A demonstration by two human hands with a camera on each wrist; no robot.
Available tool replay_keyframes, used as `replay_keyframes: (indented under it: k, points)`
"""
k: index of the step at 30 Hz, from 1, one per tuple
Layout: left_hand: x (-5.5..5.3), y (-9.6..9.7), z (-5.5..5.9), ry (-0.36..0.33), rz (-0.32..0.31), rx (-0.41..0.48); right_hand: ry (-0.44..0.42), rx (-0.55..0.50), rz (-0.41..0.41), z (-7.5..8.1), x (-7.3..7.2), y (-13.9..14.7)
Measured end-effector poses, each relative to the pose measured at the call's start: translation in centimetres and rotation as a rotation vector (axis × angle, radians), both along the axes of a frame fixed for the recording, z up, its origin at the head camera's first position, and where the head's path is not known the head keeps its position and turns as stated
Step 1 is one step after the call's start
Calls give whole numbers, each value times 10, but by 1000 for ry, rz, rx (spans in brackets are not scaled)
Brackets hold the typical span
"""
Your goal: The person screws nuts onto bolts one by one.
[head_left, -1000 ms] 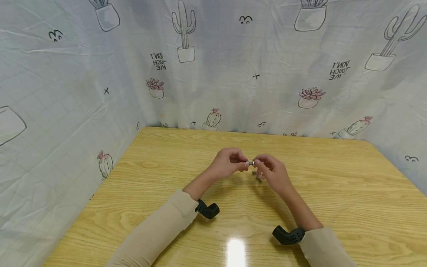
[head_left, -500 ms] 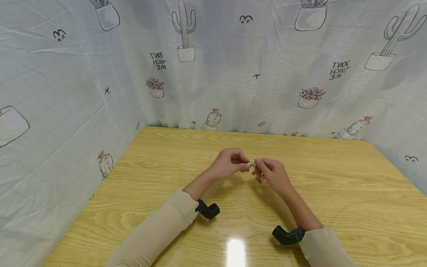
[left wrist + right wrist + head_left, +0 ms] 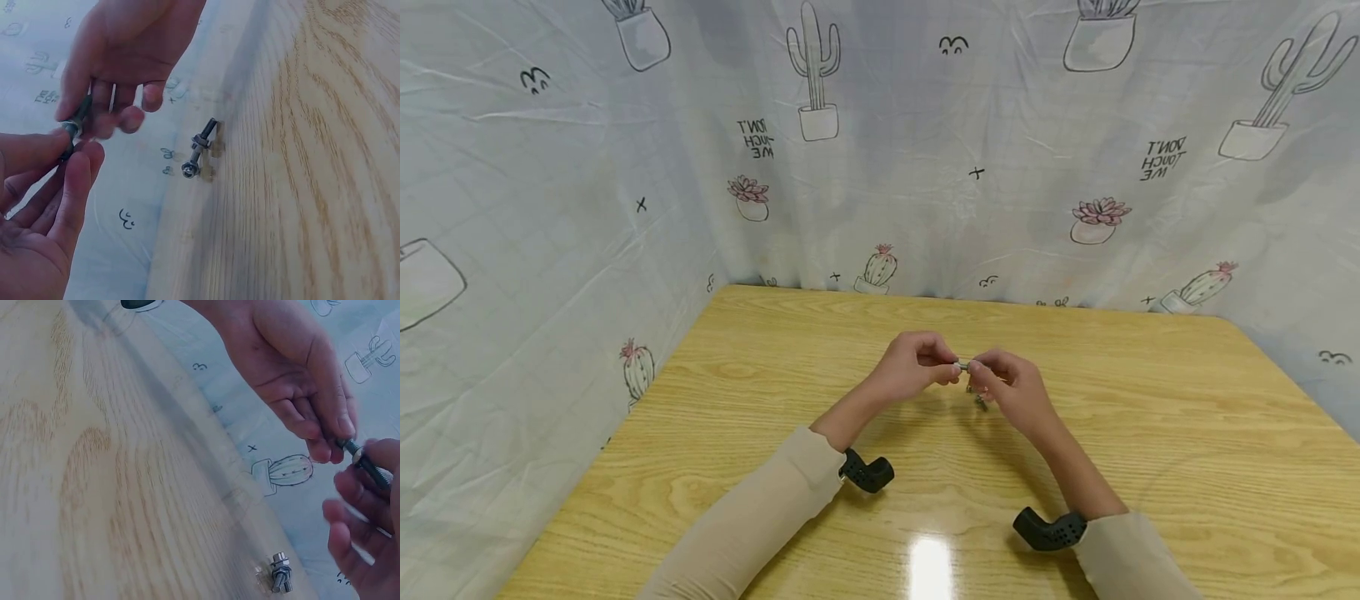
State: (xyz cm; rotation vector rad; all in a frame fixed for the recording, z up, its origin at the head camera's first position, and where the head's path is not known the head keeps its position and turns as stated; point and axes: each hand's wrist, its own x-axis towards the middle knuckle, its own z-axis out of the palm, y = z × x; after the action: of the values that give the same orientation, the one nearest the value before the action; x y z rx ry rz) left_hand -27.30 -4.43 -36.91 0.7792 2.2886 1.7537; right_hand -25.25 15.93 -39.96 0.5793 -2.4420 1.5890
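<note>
In the head view, my left hand (image 3: 910, 365) pinches one end of a metal bolt (image 3: 963, 367) above the table. My right hand (image 3: 1015, 387) meets it from the right, thumb and fingertips around the nut on its shaft. The right wrist view shows this nut (image 3: 357, 456) partway along the bolt, threads (image 3: 377, 476) showing past it. In the left wrist view, the left fingers hide one end of the bolt, and some right fingers are blurred. Below the hands, more bolts with nuts (image 3: 200, 147) lie on the table.
The wooden table (image 3: 820, 333) reaches back to a patterned cloth (image 3: 910, 150) hanging behind it and at the sides. Each wrist wears a black camera mount (image 3: 868, 472). A bright light reflection shows on the tabletop near the front.
The right thumb and fingers have shifted slightly at the nut, moving a little left and spreading apart. My left hand keeps its hold on the bolt, barely moving. The bolts on the table stay put.
</note>
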Motion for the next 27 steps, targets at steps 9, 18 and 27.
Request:
replay_keyframes:
  k: [9,18,27]
  points:
    - [0,0,0,-2,11,-14,-1,16,-28,2,1,-1]
    - [0,0,1,-6,9,-4,-4,-4,5,3,1,0]
    - [0,2,-1,16,-64,-67,-22,-2,-56,3,2,-2]
